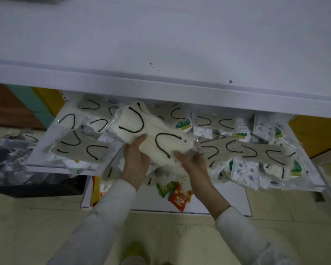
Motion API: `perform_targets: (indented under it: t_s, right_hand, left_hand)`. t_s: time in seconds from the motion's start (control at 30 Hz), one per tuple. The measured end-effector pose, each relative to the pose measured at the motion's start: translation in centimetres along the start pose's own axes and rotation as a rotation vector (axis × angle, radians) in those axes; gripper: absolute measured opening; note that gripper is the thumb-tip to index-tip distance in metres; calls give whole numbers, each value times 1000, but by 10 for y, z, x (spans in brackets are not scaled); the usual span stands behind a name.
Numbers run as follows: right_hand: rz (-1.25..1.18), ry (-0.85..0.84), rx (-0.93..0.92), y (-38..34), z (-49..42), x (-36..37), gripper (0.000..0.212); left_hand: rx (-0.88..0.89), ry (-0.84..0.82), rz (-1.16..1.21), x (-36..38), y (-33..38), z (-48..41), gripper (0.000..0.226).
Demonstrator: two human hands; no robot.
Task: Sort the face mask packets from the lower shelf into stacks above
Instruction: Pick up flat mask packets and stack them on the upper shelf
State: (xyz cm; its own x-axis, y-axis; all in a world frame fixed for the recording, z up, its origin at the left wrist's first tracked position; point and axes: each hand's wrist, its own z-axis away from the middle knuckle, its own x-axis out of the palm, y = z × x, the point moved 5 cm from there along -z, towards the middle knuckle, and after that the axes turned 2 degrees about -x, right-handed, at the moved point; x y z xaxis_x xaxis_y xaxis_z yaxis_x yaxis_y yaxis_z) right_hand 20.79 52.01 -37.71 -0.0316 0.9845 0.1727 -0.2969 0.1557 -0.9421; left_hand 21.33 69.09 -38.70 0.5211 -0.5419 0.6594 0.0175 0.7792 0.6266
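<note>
Both grips hold the same thing. Your left grip [136, 159] and your right grip [194, 169] each clamp the near end of the cream mask packet [153, 131], with thumbs on top and fingers tucked under. The packet hangs just over the lower shelf [50, 168]. It is tilted, and its far end points to 11 o'clock.

Watch out for these things.

The wrap looks shiny and slippery, and you only hold one end. The far end could droop and the packet could slide out of your grips.

The upper shelf [161, 44] sits at 12 o'clock, and its front edge is right over the packet. If you lift straight up, the packet may bump that edge and bend or get knocked loose. Pull it toward you first.

Other packets lie close under the cream one. If it drags, it could pull some off the front. They would drop onto the snack packets [177, 197] at 6 o'clock.

The grey mask packets [237, 150] at 3 o'clock have the same black loops. In this dim light you could mix them up and put the cream one on the wrong stack.
</note>
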Motion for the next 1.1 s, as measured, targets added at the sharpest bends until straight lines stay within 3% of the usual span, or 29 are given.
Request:
perform_targets:
  t_s: [0.07,0.1,0.27,0.33,0.37,0.5,0.6,0.63,0.73,0.83,0.87,0.97,1.1]
  right_hand:
    - [-275,-134,58,-5,13,9,67]
    - [-290,-175,31,-13,20,13,56]
    - [98,-176,-203,-84,59,5,21]
    - [221,-257,-329,-129,82,1,11]
    - [276,-316,-397,-151,95,-1,13]
    - [338,-415,-650,-241,127,5,49]
    - [332,-364,-767,-295,112,15,18]
    - [315,-344,-756,-307,99,18,12]
    - [344,-333,-688,-320,63,27,30]
    - [316,-358,-521,-291,31,31,42]
    - [273,-333,-472,-281,23,30,41]
    - [107,-217,-436,-273,12,32,38]
    - [68,-171,-562,-292,13,41,35]
  left_hand:
    - [-3,-85,25,13,7,21,43]
    - [3,-113,14,18,12,34,40]
    - [57,-238,-128,9,65,96,34]
    - [174,-296,-206,9,108,112,48]
    - [233,-309,-259,14,130,122,56]
    - [449,-344,-475,66,201,159,48]
    - [627,-371,-624,128,240,180,41]
    - [676,-380,-664,147,250,179,36]
    - [776,-282,-841,178,261,158,19]
    - [731,-132,-1009,166,244,117,13]
    - [712,-120,-1017,159,234,108,5]
    - [761,-95,-970,148,226,95,25]
    - [846,-91,-887,163,239,98,10]
